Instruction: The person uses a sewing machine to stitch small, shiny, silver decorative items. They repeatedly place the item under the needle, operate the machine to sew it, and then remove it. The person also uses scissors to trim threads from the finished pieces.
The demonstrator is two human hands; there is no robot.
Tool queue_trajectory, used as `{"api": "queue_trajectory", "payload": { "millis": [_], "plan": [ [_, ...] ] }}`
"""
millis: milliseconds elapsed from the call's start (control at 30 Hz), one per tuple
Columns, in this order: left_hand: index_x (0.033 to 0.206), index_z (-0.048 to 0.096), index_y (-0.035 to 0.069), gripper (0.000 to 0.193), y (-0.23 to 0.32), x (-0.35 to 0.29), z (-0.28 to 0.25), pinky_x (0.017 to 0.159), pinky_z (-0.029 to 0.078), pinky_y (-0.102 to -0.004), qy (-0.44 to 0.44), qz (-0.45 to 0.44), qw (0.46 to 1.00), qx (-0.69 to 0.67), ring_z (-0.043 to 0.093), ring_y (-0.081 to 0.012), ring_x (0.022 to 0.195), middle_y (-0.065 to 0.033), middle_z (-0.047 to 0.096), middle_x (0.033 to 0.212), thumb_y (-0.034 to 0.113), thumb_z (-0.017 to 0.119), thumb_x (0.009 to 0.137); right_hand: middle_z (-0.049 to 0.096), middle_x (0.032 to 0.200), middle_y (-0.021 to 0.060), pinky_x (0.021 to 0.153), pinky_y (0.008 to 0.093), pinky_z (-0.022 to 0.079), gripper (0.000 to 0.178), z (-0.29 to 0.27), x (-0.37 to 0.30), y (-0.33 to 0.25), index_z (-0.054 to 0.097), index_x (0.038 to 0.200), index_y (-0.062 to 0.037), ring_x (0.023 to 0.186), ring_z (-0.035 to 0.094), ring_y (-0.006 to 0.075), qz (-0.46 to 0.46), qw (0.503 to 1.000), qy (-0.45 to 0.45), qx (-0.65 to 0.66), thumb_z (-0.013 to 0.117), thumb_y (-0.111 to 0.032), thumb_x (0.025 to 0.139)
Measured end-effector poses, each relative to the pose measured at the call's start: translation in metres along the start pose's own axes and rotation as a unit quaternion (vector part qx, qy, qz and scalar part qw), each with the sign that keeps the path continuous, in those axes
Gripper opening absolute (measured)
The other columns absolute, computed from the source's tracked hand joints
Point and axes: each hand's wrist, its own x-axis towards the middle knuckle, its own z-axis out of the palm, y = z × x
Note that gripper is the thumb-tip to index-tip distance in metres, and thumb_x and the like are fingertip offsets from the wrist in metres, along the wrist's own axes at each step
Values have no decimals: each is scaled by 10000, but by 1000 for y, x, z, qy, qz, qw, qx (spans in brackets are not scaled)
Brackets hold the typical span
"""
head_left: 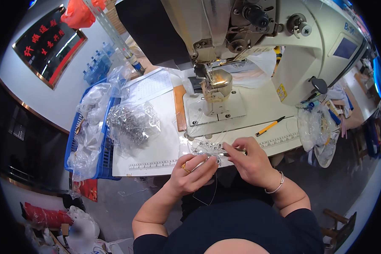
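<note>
At the table's front edge, my left hand [193, 172], with a gold ring, is closed on a small shiny silver piece [207, 159]. A thin clear loop [205, 198] hangs below that hand. Just beside it, the thumb and fingers of my right hand [250, 164] are pinched on a thin dark tool [241, 150]; most of it is hidden, so its kind does not show. More small silver pieces [204, 146] lie on the table right behind my fingers. Beyond them stands the sewing machine [218, 95], its needle area over a metal plate.
To the left are a clear bag [133, 125] of silver pieces and a blue basket [100, 157] with plastic bags. An orange pen knife [270, 126] lies right of the machine plate. A ruler strip [152, 165] runs along the front edge. A plastic bag [319, 127] hangs at the right.
</note>
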Motion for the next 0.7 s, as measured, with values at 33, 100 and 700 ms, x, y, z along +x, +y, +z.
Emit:
{"api": "queue_trajectory", "payload": {
  "millis": [33,100,700],
  "plan": [
    [797,680,82,179,1,0,0,700,435,-293,1,0,1000,-1,568,-175,853,-25,638,977,82,704,620,539,909,84,647,310,471,388,-1,2,-3,598,1061,-18,782,544,234,-12,999,24,30,650,28,680],
    [820,676,79,200,1,1,-2,700,436,-294,5,-3,1000,-17,567,-175,851,-29,637,983,79,707,623,545,880,79,645,307,473,357,0,2,-2,612,1019,-17,779,549,233,-11,999,31,26,649,29,667],
    [846,655,78,217,7,-1,4,686,460,-302,29,-37,997,-57,570,-189,834,-53,635,965,23,696,639,568,854,81,609,291,485,278,6,2,-5,636,919,-12,735,576,216,29,993,76,83,646,78,656]
  ]
}}
